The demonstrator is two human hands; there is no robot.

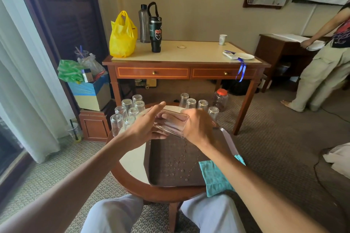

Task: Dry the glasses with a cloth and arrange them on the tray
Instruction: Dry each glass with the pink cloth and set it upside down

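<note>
Both hands meet over the far end of the tray [170, 166], with a single glass [171, 124] held on its side between them, above the tray and not touching it. The left hand [145, 128] is at the glass's base end: its lower fingers curl under the glass, while the forefinger and thumb stretch out nearly straight, pointing up and away. The right hand [198, 126] is at the glass's mouth end, the rim lying against its palm side; its fingers show pinkish through the clear wall, though whether they sit inside the glass or behind it cannot be told. No cloth is in either hand. The teal cloth [214, 176] lies flat over the near right corner of the tray, under the right forearm and well apart from the glass. The brown tray rests on the round wooden bench [130, 164], and water drops [180, 164] are scattered over its middle. Just left of the left hand, a cluster of upturned glasses [126, 113] stands on the bench beside the tray's far left corner. Beyond the right hand, four more upturned glasses [197, 104] stand in a loose row; the hands hide whether these stand on the tray or on the bench. The person's knees, in pale trousers, show at the bench's near edge.
</note>
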